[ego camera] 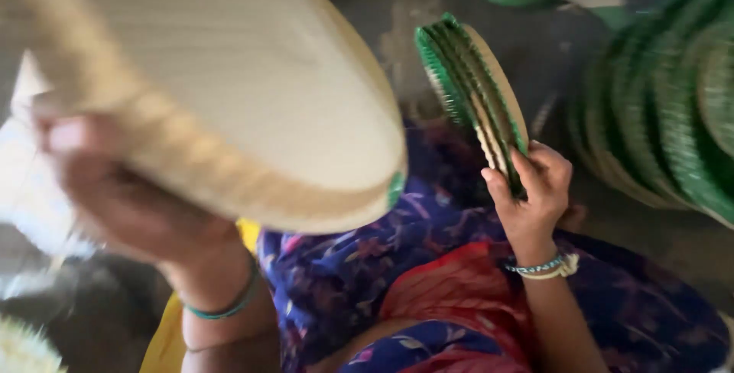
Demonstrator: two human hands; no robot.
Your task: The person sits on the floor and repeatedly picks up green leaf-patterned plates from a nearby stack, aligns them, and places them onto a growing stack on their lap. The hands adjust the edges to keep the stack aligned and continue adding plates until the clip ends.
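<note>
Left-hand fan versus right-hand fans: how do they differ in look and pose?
The left hand lifts one fan, broadside, plain straw-coloured and blurred. The right hand grips a stack of fans edge-on, their rims bound in green. Both are woven, rounded hand fans.

A large woven fan [229, 90] of pale straw colour fills the upper left of the frame, blurred, its broad face turned up and tilted, with a ribbed thicker band along its lower edge and a small patch of green at its lower right rim. The left hand [115, 197] grips it from beneath at the lower left. A thin stack of similar fans [470, 90], pale with bright green woven edging, stands on edge in the upper middle, leaning to the upper left. The right hand [531, 193] clasps its lower end, fingers wrapped over the edge.
</note>
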